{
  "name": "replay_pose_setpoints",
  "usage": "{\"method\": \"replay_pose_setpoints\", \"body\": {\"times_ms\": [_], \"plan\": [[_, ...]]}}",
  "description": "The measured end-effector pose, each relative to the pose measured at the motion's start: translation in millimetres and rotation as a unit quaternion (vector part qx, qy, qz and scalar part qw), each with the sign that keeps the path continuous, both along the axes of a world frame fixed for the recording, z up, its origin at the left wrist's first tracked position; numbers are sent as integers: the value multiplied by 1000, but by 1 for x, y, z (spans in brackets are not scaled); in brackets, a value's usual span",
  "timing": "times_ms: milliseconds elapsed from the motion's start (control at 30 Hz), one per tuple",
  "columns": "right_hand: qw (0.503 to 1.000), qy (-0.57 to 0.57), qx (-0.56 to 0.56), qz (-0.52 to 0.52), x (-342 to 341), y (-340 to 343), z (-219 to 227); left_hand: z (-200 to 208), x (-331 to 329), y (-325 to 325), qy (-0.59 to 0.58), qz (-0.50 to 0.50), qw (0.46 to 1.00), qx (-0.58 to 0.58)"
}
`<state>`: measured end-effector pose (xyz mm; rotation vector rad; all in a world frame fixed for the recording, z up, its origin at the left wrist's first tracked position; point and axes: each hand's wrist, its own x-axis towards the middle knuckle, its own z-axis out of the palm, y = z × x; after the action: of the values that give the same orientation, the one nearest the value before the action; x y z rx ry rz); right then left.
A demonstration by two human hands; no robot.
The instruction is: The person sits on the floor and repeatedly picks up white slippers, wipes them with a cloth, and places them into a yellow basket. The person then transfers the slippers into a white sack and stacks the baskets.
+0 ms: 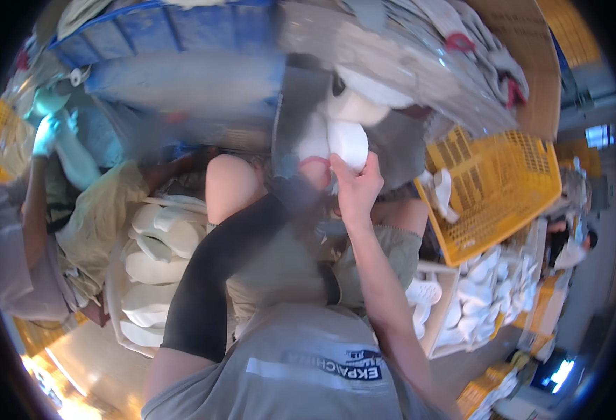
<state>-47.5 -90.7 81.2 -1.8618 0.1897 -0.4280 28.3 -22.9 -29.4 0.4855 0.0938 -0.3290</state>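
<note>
As a seated worker in a grey T-shirt (301, 343) leans over a dark surface (402, 150), the bare right forearm (385, 287) stretches forward and slightly inward, ending in a right hand (355, 178) closed around the near end of a smooth, rounded white piece (350, 142). The thumb presses its left side while the fingers wrap the right. The left arm, in a black sleeve (217, 266), bends at the elbow and angles inward to a left hand (313, 143) in a white, pink-cuffed glove just beside the piece; blur leaves its finger spread and any hold impossible to tell. The piece sits between the hands, in front of another pale piece (355, 107). At left, a container (114, 308) holds stacked white forms (155, 267); at right, a yellow plastic crate (493, 192) stands tilted. Farther left, a co-worker's gloved hand (45, 138) touches a long white form (77, 159).
</note>
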Motion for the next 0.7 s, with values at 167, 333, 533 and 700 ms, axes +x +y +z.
{"method": "replay_pose_setpoints", "body": {"times_ms": [167, 333, 533, 700], "plan": [[990, -83, -110, 32, -36, -6, 11, -21, -11, 4, -78, -108, 964, -230], [957, -11, -290, 29, 34, -22, -31, -55, 41, 1, -35, -77, 969, 232], [969, -5, -222, 108, 44, -27, 4, -59, 39, -37, -16, 66, 982, 175], [951, 83, -202, 220, 14, -26, 32, -15, 56, -28, 163, 53, 985, -14]]}}
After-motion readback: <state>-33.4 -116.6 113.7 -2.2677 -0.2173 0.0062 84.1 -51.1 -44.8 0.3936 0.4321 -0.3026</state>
